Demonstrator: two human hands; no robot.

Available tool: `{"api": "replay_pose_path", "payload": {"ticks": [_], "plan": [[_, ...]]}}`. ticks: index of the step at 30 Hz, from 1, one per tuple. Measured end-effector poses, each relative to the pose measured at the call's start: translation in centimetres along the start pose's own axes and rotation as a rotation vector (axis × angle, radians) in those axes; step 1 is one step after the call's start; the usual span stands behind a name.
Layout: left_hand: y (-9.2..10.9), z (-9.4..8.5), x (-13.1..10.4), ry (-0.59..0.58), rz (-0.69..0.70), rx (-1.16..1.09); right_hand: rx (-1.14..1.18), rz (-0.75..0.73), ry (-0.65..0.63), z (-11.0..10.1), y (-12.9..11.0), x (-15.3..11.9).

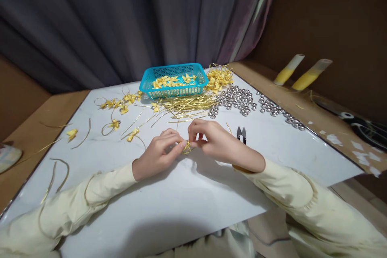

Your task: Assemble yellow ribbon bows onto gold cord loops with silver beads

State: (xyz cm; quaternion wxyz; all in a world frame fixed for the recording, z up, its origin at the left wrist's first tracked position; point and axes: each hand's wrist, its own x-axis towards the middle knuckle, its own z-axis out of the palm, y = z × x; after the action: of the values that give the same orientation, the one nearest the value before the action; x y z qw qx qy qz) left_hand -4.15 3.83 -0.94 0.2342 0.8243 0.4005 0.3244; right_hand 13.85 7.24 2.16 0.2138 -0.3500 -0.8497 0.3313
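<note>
Between my hands, just above the white tabletop, is a small yellow ribbon bow with gold cord on it. My left hand pinches its left side between thumb and fingertips. From the right, my right hand is closed at the bow, fingers bent; the fingertips partly hide what they grip. Beyond them lies a bundle of gold cords. One loose yellow bow rests left of my hands, and another bow with a cord loop lies farther left. Small black snips lie right of my right hand.
A blue basket holding yellow bows stands at the back. Beside it are a pile of corded bows and many silver bells or beads. At right are two yellow-filled tubes, black scissors and paper scraps.
</note>
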Motion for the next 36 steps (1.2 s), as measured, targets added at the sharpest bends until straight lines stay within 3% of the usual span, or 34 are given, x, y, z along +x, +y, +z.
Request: {"api": "replay_pose_path", "payload": {"ticks": [11, 22, 36], "plan": [[-0.03, 0.04, -0.03, 0.009, -0.032, 0.004, -0.026, 0.001, 0.013, 0.14, 0.19, 0.07], [-0.41, 0.07, -0.13, -0.001, 0.041, 0.044, -0.015, 0.12, -0.013, 0.09, -0.16, 0.16], [-0.23, 0.36, -0.03, 0.031, 0.078, 0.109, -0.034, 0.112, -0.019, 0.22, 0.06, 0.24]]}}
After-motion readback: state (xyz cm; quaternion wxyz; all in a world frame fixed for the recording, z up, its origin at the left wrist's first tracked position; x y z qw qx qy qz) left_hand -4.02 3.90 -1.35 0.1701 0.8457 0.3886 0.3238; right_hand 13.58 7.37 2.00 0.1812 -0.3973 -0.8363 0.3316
